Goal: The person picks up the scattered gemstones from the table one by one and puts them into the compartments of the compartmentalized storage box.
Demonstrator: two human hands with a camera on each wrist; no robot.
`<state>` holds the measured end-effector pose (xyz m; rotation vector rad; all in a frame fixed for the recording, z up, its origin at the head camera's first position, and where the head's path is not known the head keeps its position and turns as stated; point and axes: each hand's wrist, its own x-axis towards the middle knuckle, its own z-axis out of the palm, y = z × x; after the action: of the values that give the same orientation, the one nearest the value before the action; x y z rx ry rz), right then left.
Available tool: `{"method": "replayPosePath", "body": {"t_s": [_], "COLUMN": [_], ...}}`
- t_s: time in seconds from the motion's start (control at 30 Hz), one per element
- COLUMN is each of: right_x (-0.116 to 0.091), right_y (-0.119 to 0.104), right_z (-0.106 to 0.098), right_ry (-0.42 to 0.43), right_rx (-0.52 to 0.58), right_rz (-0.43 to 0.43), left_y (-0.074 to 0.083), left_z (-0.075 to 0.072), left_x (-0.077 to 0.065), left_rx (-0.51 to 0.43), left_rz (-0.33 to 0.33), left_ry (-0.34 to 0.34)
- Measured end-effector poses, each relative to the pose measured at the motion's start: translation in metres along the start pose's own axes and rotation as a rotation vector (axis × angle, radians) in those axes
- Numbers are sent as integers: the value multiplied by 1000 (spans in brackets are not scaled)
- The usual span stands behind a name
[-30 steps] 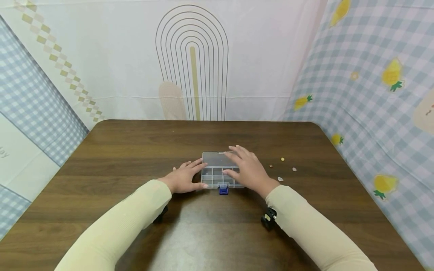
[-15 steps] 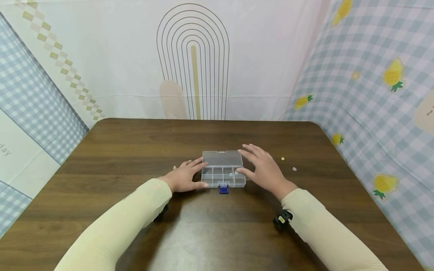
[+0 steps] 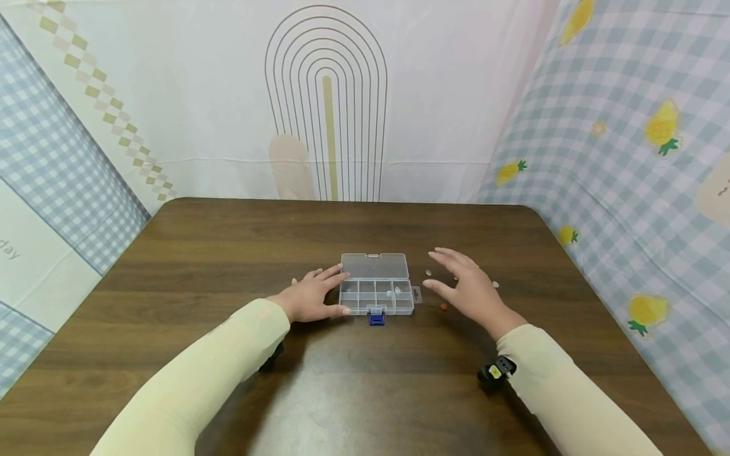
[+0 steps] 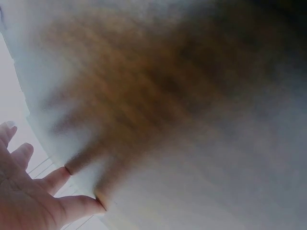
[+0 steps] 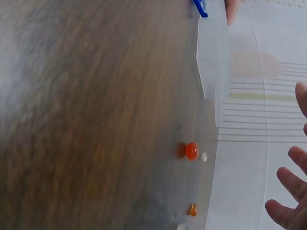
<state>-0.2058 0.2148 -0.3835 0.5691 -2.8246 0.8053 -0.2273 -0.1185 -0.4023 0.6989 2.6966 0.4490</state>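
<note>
A clear plastic compartment box [image 3: 376,268] lies on the table, its lid folded back and a blue latch [image 3: 376,318] at its front. Several whitish beads [image 3: 397,291] sit in its right-hand compartments. My left hand [image 3: 308,297] rests at the box's left side, fingers spread and straight, with index finger and thumb at its edge. To the right of the box, my right hand [image 3: 467,291] hovers with loosely spread fingers and holds nothing. Below it lie an orange-red bead [image 5: 192,151], a small white bead [image 5: 205,156] and an amber-coloured piece [image 5: 193,209].
A pale bead [image 3: 429,273] lies between the box and my right hand, another [image 3: 495,284] just beyond that hand. The brown wooden table [image 3: 342,380] reaches back to a printed cloth [image 3: 445,101]. A hanging tab [image 3: 417,294] sticks out from the box's right side.
My right hand has moved right, from over the box to above the loose beads. The box's right compartments and the orange-red bead now show. The left hand stays in place.
</note>
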Motion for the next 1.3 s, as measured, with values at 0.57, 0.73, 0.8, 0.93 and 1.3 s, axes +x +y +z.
{"method": "replayPosePath", "body": {"t_s": [0.57, 0.73, 0.8, 0.93, 1.3], "right_x": [-9, -12, -14, -17, -23], "right_y": [31, 39, 42, 49, 61], "right_z": [-12, -16, -17, -17, -18], "right_ry": [-42, -61, -69, -74, -101], "right_rx": [98, 100, 100, 93, 90], "right_rz": [146, 187, 198, 201, 215], "left_y": [0, 1, 1, 1, 1], "left_z": [0, -1, -1, -1, -1], "left_x": [0, 0, 0, 0, 0], "left_rx": [10, 4, 3, 7, 12], "left_rz": [-4, -4, -4, -7, -7], "left_ry": [-4, -4, -3, -7, -6]}}
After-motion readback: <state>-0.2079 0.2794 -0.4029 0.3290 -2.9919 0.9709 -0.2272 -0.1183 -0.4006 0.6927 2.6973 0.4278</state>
